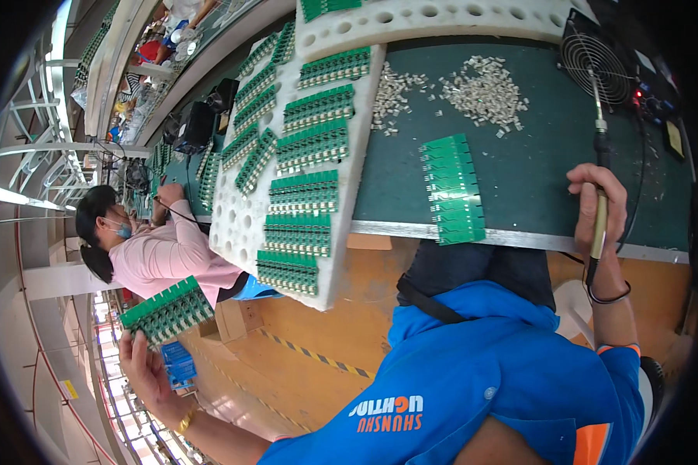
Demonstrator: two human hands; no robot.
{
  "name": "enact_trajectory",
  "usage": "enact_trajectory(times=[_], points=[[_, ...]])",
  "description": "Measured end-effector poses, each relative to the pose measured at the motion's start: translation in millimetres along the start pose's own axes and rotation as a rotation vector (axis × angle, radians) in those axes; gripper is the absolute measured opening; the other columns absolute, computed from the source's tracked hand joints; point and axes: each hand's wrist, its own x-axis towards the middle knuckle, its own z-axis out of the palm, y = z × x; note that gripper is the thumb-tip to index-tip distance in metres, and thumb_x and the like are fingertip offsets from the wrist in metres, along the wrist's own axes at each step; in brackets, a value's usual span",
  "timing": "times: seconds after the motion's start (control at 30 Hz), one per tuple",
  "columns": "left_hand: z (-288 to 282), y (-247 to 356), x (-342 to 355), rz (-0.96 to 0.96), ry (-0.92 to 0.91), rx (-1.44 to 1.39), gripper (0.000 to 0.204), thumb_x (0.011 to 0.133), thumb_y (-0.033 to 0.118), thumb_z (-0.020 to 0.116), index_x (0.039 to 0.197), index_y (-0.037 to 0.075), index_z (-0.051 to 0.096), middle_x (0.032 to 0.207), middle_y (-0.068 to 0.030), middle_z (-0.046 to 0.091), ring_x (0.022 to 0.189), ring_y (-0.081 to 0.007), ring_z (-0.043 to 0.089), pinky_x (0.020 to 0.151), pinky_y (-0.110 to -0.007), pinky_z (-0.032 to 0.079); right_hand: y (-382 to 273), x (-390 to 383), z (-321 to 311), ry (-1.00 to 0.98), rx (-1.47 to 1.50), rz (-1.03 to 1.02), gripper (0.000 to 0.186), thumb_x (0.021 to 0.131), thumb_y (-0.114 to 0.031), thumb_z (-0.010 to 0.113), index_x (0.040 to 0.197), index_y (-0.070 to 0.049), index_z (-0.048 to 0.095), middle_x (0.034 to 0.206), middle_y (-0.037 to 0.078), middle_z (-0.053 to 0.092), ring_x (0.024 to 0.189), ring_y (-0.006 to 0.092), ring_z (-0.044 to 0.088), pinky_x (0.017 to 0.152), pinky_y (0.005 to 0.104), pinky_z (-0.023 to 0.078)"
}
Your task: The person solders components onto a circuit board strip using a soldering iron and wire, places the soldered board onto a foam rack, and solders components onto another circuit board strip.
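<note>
At the lower left, my left hand (146, 370) holds a green circuit board panel (167, 308) by its edge, out beside the foam tray, with rows of small components on it. My right hand (602, 203) grips a soldering iron (598, 236) by its handle at the bench's front edge, the metal tip pointing up over a black fan with a round wire grille (578, 54). A flat green panel (451, 188) lies on the dark green mat (528, 174) between my hands, below two piles of small pale parts (485, 93), (393, 97).
A white foam tray with holes (233, 217) bears several populated boards and overhangs the bench's front; another foam slab (434, 22) lies at the back. A co-worker in pink (163, 256) sits at the left along the bench, near black devices (194, 128). An orange floor (326, 325) shows below.
</note>
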Motion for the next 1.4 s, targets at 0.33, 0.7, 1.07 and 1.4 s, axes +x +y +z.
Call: enact_trajectory(times=[0.33,0.7,1.07,1.4], points=[[250.8,33.6,-149.3,0.511,-0.354,-0.006,0.025,0.078,-0.011,0.076,0.1,0.002,0.072,0.09,-0.0022,0.068,0.073,-0.0079,0.054,0.062,-0.02,0.041,-1.1,-1.6,-13.0,0.076,0.001,-0.044,0.018,0.102,-0.009,0.054,0.117,0.001,0.056,0.095,0.013,0.068,0.074,0.015,0.063,0.068,0.0274,0.053],[396.6,-33.2,-218.1,1.306,-0.502,-0.042,0.03,0.069,-0.005,0.078,0.097,0.005,0.075,0.084,-0.0047,0.063,0.06,-0.0165,0.062,0.048,-0.028,0.047,1.1,-14.7,-34.7,0.231,-0.001,0.013,0.018,0.103,-0.011,0.052,0.116,0.002,0.052,0.098,0.013,0.067,0.073,0.0123,0.062,0.068,0.0254,0.053],[398.5,-64.5,-246.3,1.148,-0.715,0.044,0.025,0.072,0.001,0.075,0.097,0.007,0.07,0.088,-0.003,0.061,0.056,-0.0147,0.061,0.049,-0.029,0.048,5.2,-14.7,-36.1,0.158,-0.057,-0.043,0.021,0.104,-0.007,0.048,0.122,0.003,0.046,0.1,0.018,0.065,0.072,0.0135,0.06,0.069,0.0271,0.052],[390.3,-75.7,-252.9,0.942,-0.842,0.099,0.027,0.078,0.008,0.08,0.102,0.01,0.068,0.095,-0.0027,0.061,0.064,-0.0168,0.065,0.053,-0.03,0.052,2.1,-15.3,-34.5,0.153,-0.107,-0.035,0.021,0.104,-0.007,0.049,0.121,0.004,0.047,0.098,0.017,0.066,0.072,0.0128,0.061,0.069,0.0267,0.052]])
